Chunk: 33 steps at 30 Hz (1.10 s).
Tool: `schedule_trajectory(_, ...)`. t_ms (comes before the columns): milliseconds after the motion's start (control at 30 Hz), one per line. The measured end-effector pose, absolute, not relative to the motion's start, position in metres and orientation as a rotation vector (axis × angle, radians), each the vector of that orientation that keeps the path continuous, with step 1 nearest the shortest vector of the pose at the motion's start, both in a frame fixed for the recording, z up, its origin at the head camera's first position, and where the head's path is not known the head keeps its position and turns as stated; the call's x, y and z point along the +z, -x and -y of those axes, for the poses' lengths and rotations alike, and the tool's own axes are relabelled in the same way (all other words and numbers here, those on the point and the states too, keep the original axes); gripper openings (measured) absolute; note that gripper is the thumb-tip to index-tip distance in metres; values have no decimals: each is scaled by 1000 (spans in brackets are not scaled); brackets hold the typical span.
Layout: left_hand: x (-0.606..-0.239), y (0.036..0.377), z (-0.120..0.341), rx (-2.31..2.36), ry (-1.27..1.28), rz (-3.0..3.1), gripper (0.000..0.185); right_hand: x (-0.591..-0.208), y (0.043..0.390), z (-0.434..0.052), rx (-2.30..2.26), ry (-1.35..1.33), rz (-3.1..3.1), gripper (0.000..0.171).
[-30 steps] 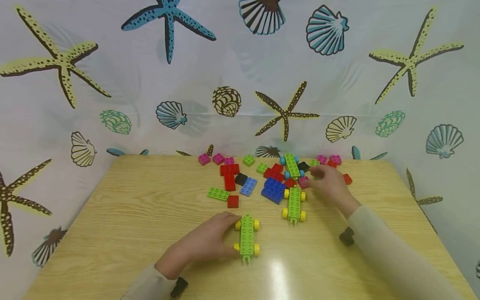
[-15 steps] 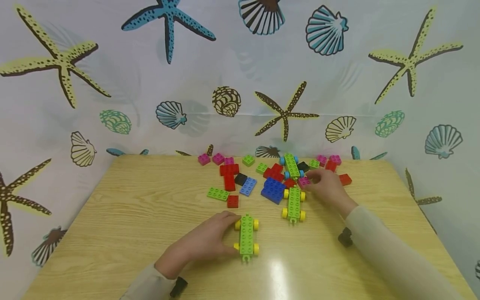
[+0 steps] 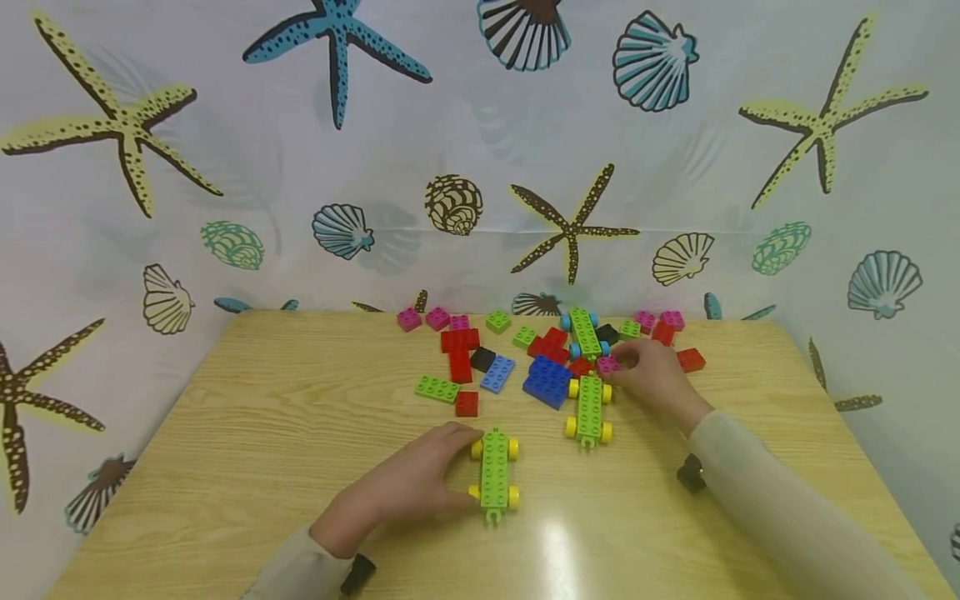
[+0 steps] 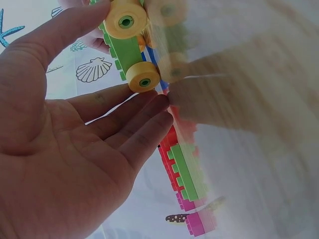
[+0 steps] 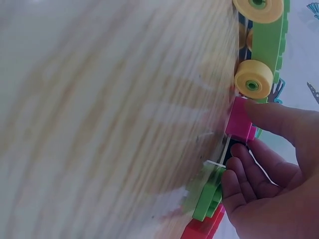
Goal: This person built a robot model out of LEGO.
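Observation:
In the head view my left hand (image 3: 420, 479) holds a green toy car base (image 3: 495, 473) with yellow wheels by its left side. The left wrist view shows the thumb against one yellow wheel (image 4: 125, 21) and the index fingertip at the other. My right hand (image 3: 660, 379) pinches a small pink brick (image 3: 608, 365) between thumb and index finger; the other fingers curl beneath. This pink brick (image 5: 240, 118) is low at the table surface, close to a second green car base (image 3: 589, 408) with yellow wheels.
Behind the hands lie a green car base with blue wheels (image 3: 584, 333), stacked blue bricks (image 3: 547, 381), red bricks (image 3: 460, 354), a light blue brick (image 3: 497, 373) and a green brick (image 3: 437, 387). A patterned cloth (image 3: 450, 108) hangs behind the wooden table (image 3: 262, 400).
My right hand has lowered slightly and shifted a little toward me, its thumb and index finger now pinching the pink brick. The left hand and its car base stay put.

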<state>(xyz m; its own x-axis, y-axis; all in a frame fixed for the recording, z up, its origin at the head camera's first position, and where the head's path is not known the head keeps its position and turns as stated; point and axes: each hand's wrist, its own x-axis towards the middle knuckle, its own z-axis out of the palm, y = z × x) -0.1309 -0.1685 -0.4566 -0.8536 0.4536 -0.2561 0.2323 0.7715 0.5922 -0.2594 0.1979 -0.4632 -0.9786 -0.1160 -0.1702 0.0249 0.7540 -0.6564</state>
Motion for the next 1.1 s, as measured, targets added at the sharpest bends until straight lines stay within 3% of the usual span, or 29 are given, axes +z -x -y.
schedule_trajectory(333, -457, 130, 169, 812, -525, -2568, 89, -465, 259, -199, -1008, 90, -2767, 43)
schedule_trajectory(633, -456, 130, 169, 814, -513, -2567, 89, -452, 253, -202, -1011, 39, -2791, 48)
schedule_trajectory(1100, -457, 131, 168, 820, -483, -2559, 90, -433, 226, -172, -1166, 210, -2740, 42)
